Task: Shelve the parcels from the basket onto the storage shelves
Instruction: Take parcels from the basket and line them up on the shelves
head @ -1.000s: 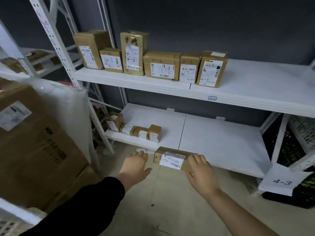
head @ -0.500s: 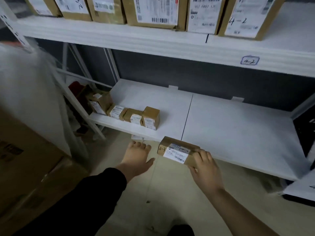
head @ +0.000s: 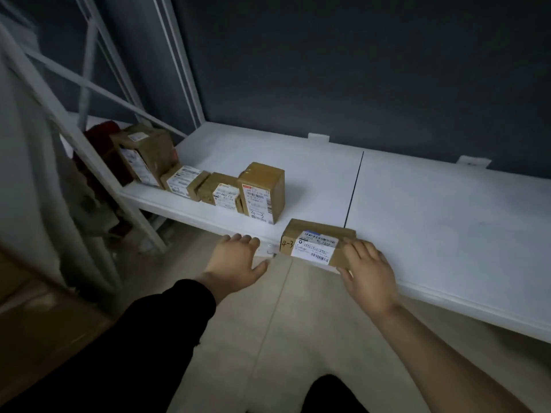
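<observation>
A flat brown parcel (head: 310,238) with a white label and "4-3" written on its left end sits at the front edge of the low white shelf (head: 432,210). My right hand (head: 368,271) grips its right end, fingers on top and thumb underneath. My left hand (head: 235,262) is open, held just in front of the shelf's edge to the left of the parcel and not touching it. Several shelved parcels stand in a row at the shelf's left end, the nearest an upright box (head: 261,192) marked "4-3".
A white diagonal shelf brace (head: 98,174) and upright post stand at the left. Large cardboard boxes (head: 35,317) and plastic wrap fill the lower left. The dark wall closes the back of the shelf. Beige floor lies below the shelf.
The view has dropped and closed in on the lower shelf; the upper shelf is out of sight. My right hand has brought the parcel onto the shelf's front edge. My left hand stays beside it.
</observation>
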